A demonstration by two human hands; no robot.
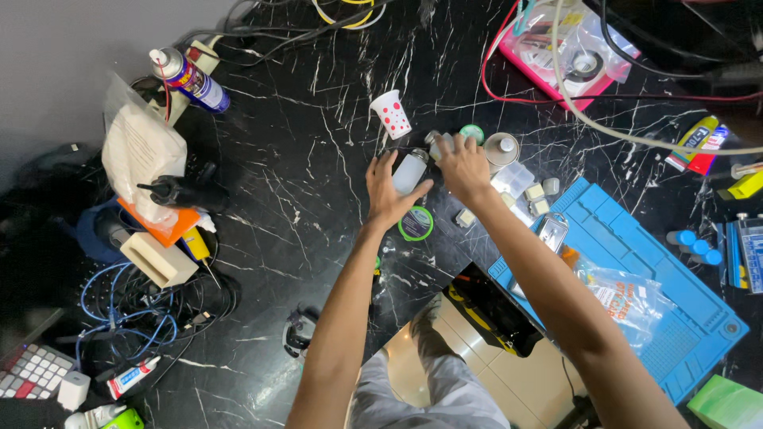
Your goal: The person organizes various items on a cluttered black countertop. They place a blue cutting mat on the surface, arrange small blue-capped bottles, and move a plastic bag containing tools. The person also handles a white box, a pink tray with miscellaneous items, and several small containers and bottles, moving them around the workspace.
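Note:
My left hand [389,195] is wrapped around a small frosted white bottle [410,171] standing on the black marble table [302,167]. My right hand [463,168] reaches just beside it, its fingers closed on a small clear bottle with a grey cap [438,142]. A white paper cup with red dots [392,114] stands tilted just beyond my hands. A round green-rimmed lid [416,223] lies below my left wrist.
A round tin [501,149] and small plastic boxes [515,178] sit right of my hands. A blue work mat [636,270] with a plastic bag lies at right. A spray can [189,79], a white bag [140,151] and tangled cables [143,298] crowd the left.

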